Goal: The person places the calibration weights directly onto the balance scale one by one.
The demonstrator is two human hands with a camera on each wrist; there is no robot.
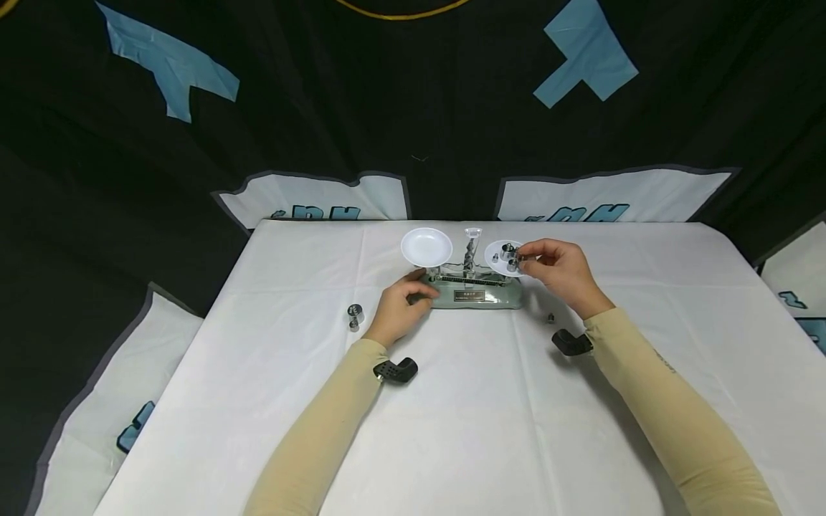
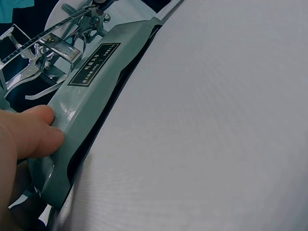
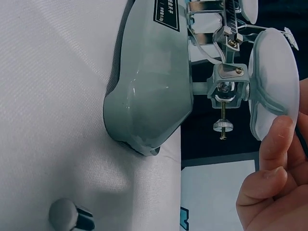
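A green two-pan balance scale point(image 1: 484, 297) stands near the far side of the table. My left hand point(image 1: 399, 304) grips the left end of its base, the thumb point(image 2: 50, 141) on the front face in the left wrist view. The left pan point(image 1: 426, 247) holds nothing. On the right pan point(image 1: 499, 271) stand several shiny metal weights point(image 1: 508, 251) of different sizes. My right hand point(image 1: 563, 274) is at that pan's right edge, pinching a small weight between thumb and fingertips. In the right wrist view, the pan point(image 3: 276, 67) hides the weights, and the fingers point(image 3: 279, 139) are beside its rim.
Two metal weights point(image 1: 355, 311) stand on the white tablecloth point(image 1: 452, 416) to the left of my left hand. One small weight point(image 1: 551, 317) is below my right hand, near the wrist camera point(image 1: 571, 342). A black curtain point(image 1: 452, 100) hangs behind the table.
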